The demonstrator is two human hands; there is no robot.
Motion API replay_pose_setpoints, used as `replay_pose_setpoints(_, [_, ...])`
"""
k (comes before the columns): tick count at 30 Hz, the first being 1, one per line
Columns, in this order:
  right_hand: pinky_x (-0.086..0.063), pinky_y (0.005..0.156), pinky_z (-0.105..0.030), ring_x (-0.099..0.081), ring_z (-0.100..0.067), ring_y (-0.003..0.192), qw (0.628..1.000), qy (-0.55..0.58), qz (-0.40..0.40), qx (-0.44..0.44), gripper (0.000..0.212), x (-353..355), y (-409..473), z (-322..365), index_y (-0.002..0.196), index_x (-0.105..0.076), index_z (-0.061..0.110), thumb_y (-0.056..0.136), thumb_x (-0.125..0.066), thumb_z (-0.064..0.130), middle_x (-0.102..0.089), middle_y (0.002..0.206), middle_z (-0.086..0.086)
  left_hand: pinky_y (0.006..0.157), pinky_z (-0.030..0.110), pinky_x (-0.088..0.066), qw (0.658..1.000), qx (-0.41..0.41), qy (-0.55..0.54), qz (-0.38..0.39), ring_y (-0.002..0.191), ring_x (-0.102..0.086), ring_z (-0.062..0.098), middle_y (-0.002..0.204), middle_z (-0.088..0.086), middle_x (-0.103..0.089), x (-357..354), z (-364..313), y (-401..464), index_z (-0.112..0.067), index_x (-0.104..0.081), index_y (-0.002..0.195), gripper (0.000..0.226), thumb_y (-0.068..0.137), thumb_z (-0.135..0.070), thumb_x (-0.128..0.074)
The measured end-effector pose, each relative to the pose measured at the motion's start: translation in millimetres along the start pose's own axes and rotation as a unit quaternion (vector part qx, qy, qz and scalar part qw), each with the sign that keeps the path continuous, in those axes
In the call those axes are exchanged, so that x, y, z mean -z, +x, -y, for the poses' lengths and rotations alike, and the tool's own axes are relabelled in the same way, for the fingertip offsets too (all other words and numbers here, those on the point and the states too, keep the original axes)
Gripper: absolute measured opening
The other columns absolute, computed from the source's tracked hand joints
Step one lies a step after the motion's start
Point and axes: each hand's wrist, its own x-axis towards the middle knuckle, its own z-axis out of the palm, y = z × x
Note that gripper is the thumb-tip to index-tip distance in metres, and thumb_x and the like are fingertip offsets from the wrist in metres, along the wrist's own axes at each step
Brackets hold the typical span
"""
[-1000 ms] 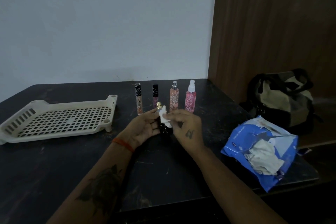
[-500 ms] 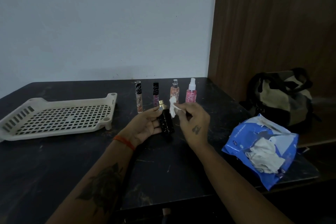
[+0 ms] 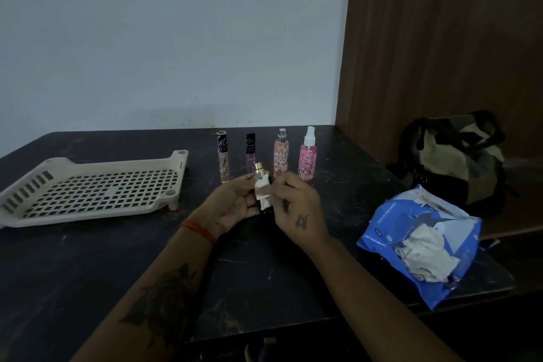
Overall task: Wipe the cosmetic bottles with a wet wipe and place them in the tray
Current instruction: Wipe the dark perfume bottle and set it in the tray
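Left hand: left hand [image 3: 235, 203] palm-up above the table, fingers curled round a dark bottle with a gold cap [image 3: 260, 170], held roughly upright.
Right hand: right hand [image 3: 296, 206] pinches a white wet wipe [image 3: 262, 190] against the bottle's front, just below the cap; back of hand toward camera.
Held bottle: lower body dark against the dark tabletop, outline hard to tell.
Wrist: orange thread band [image 3: 199, 229] on the left wrist.
Standing row: four bottles upright behind the hands, apart from one another; left to right, a beige tube with black cap [image 3: 223, 156], a purple tube with black cap [image 3: 250, 153], an orange-pink spray bottle [image 3: 281, 154], a pink spray bottle with white nozzle [image 3: 308, 154].
Tray: cream slotted plastic tray [image 3: 88, 209] on the table, well left of the hands; no bottles in it.
Wipes pack: blue wet-wipe pack [image 3: 382, 232] at the table's right edge, torn open, white wipes showing.
Table: black, scuffed table [image 3: 88, 273].
Beyond table: dark-and-tan bag [image 3: 452, 156] at right, against a wood panel.
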Motion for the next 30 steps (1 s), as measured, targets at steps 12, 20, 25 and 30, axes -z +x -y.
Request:
replay_pose_setpoints(12, [-0.045,0.069,-0.011,-0.060,-0.014,0.077,0.999,0.008,-0.005,-0.042,0.026,2.2,0.4,0.1,0.080,-0.076,0.011,0.071,-0.063,-0.010,-0.069,0.083,-0.006,0.071,0.034,-0.058,1.000,0.003,0.009,-0.005,0.083,-0.068,0.020,0.099,0.009,-0.067,-1.9,-1.3,-2.2,-0.013,-0.062,0.106,0.024,0.093,-0.010,-0.042])
replay_pose_setpoints(20, [-0.047,0.066,-0.007,-0.060,-0.001,0.071,0.996,0.018,-0.070,-0.049,0.021,10.9,2.2,-2.9,0.078,-0.071,0.009,0.072,-0.064,-0.009,-0.071,0.078,-0.003,0.076,0.039,-0.056,1.000,0.006,0.012,-0.004,0.087,-0.064,0.023,0.101,0.011,-0.066,-4.6,-1.3,-3.2,-0.009,-0.059,0.112,0.025,0.093,-0.011,-0.043])
replay_pose_setpoints(25, [-0.050,0.072,-0.021,-0.062,-0.012,0.078,0.997,-0.047,0.042,0.033,0.021,15.6,-2.1,-5.2,0.079,-0.070,0.006,0.071,-0.062,-0.011,-0.068,0.083,-0.005,0.072,0.035,-0.058,1.000,0.003,0.018,-0.005,0.082,-0.066,0.021,0.095,0.009,-0.068,-3.6,-1.9,-2.4,-0.012,-0.062,0.105,0.023,0.094,-0.012,-0.042])
replay_pose_setpoints(30, [-0.050,0.073,-0.020,-0.060,-0.009,0.081,0.999,-0.024,-0.042,0.004,0.027,16.4,-6.9,-8.1,0.088,-0.070,0.006,0.073,-0.059,-0.013,-0.068,0.087,-0.006,0.074,0.038,-0.057,1.000,0.006,0.012,0.006,0.085,-0.067,0.022,0.094,0.009,-0.069,-3.8,-0.7,-3.2,-0.010,-0.061,0.105,0.023,0.093,-0.010,-0.041])
